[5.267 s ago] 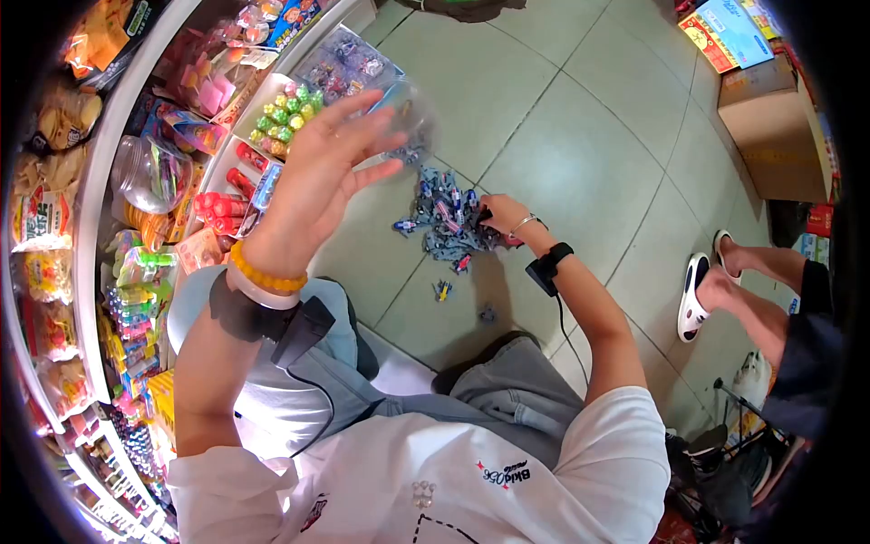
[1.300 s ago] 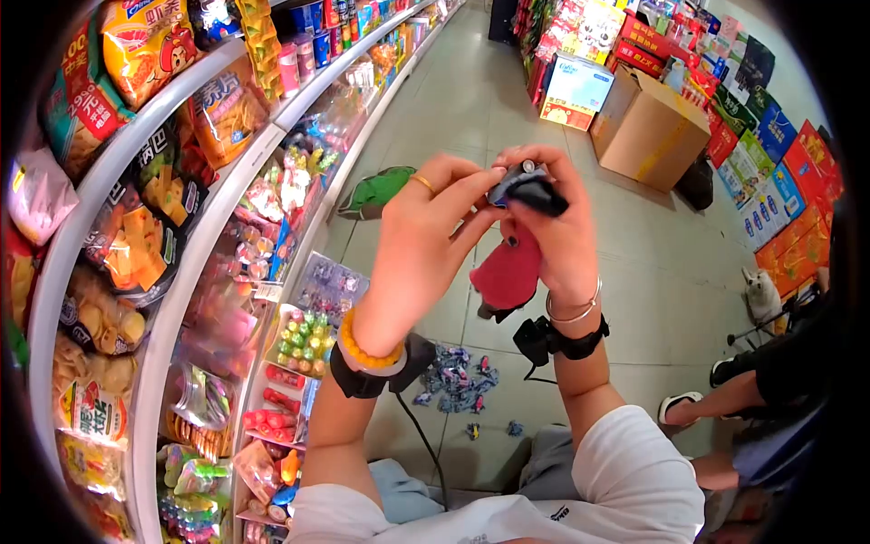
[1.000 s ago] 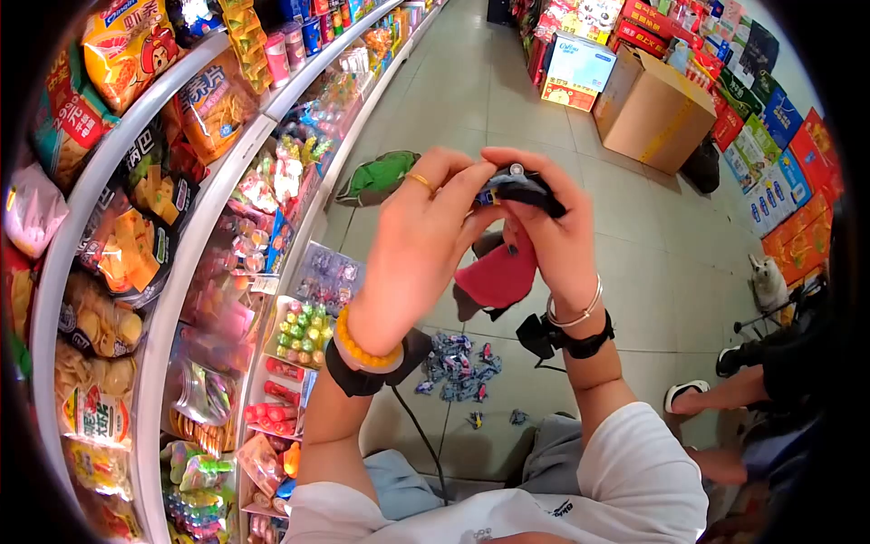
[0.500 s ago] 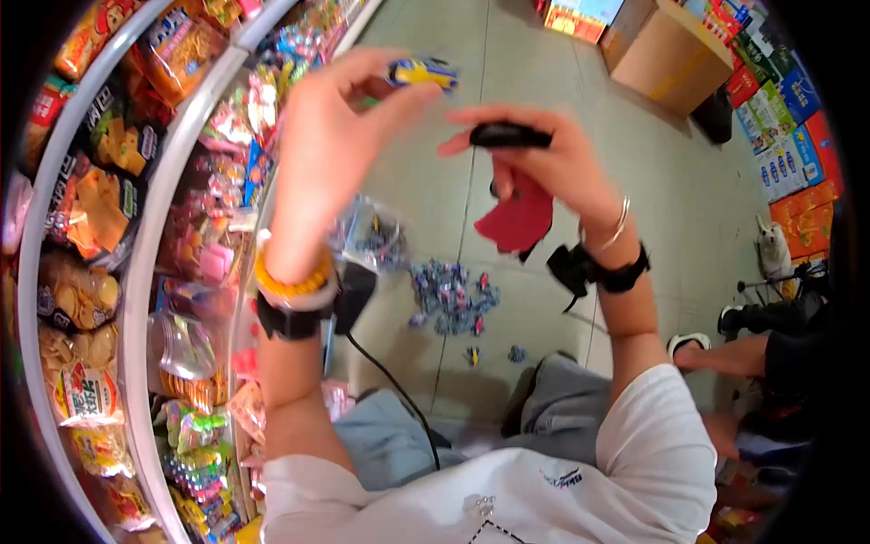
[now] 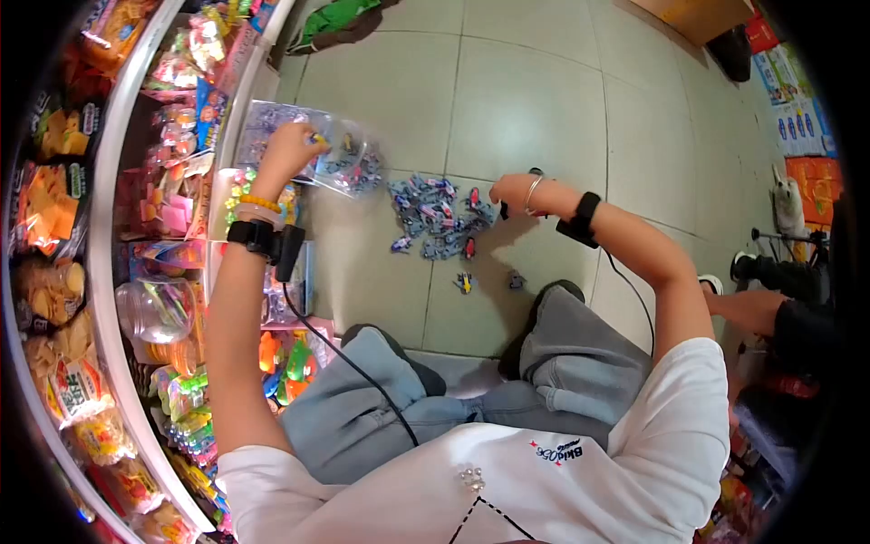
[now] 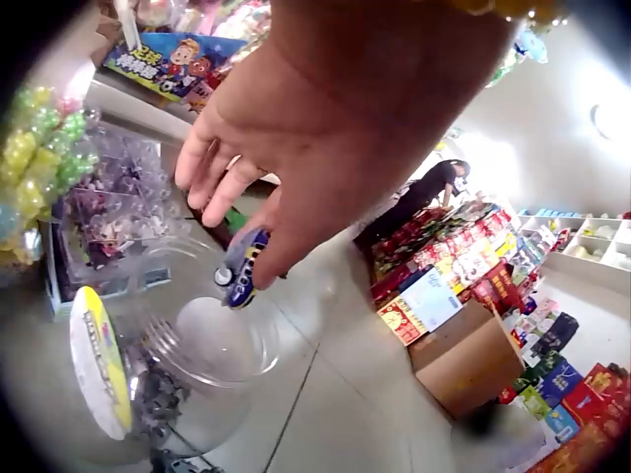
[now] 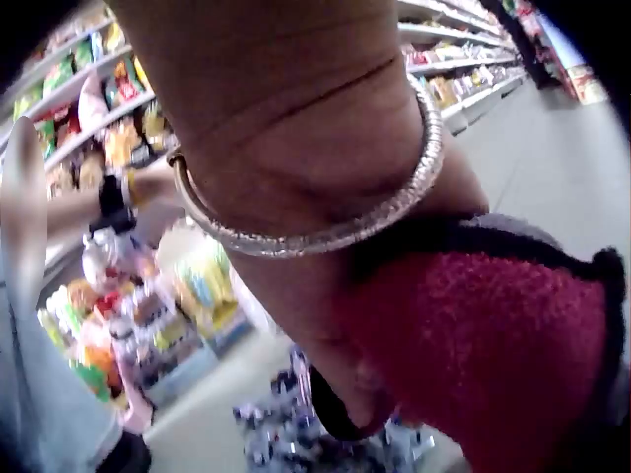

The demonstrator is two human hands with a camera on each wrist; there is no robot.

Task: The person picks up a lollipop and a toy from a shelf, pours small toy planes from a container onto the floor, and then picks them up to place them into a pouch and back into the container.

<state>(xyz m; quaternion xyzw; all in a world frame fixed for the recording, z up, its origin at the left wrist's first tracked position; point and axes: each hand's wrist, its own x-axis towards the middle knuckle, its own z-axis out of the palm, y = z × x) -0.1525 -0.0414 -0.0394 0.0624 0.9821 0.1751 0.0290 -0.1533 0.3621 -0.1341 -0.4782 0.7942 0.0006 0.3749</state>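
My left hand is over the clear plastic jar by the shelf. Thumb and fingertips pinch a small blue-and-yellow toy vehicle, with a wheel showing, right at the jar's round mouth in the left wrist view. Several grey-blue toys lie inside the jar. My right hand is low at the right edge of a heap of small grey-blue toys on the floor. It holds a fuzzy dark red cloth piece with black edging, mostly hidden beneath the hand in the head view.
Candy and snack shelves run along the left. A clear compartment box sits beside the jar. Two loose toys, one a yellow toy, lie nearer my knees. A cardboard box stands far right, and another person's leg is at right.
Earlier both hands were raised together around the toy and the red cloth piece. They have parted and lowered: the left carries the toy to the jar, the right takes the cloth piece to the heap.
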